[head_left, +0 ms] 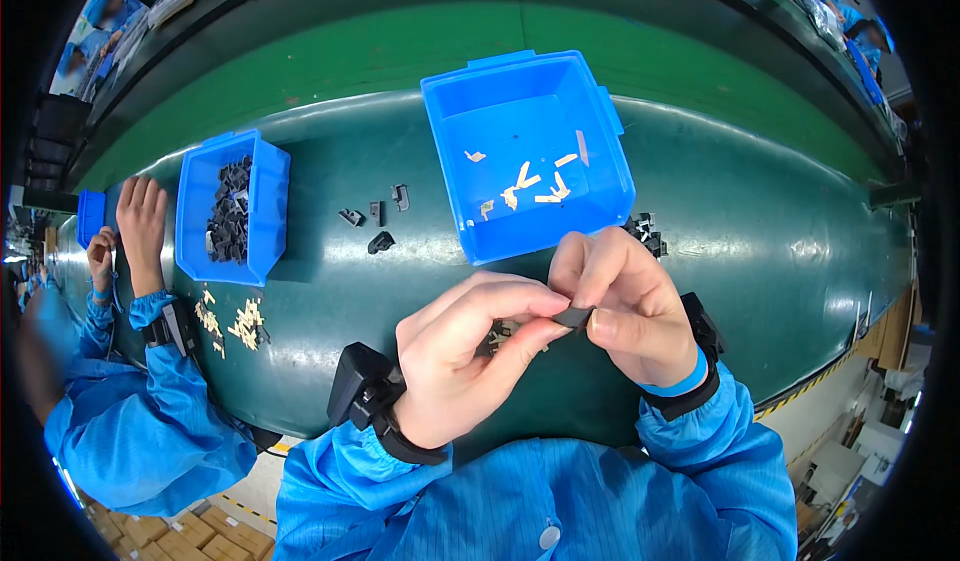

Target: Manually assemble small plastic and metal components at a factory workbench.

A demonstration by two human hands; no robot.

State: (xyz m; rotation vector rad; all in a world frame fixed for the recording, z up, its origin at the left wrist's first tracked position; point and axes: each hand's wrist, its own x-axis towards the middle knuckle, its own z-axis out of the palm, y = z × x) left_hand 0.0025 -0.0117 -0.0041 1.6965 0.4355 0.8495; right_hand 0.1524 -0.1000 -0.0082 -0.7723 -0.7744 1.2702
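Observation:
My left hand (462, 349) and my right hand (625, 306) meet just above the green belt, and both pinch one small black plastic part (574, 316) between thumb and fingers. Under my hands lie a few small tan metal pieces (497, 337), partly hidden. Straight ahead stands a blue bin (600, 151) holding several tan metal clips (530, 183). Both wrists carry black wrist-worn devices over blue sleeves.
Loose black parts (378, 219) lie left of the bin, and more black parts (645, 231) at its right corner. A second blue bin (196, 211) of black parts stands at the left, beside a co-worker's hand (142, 223) and scattered tan pieces (235, 323).

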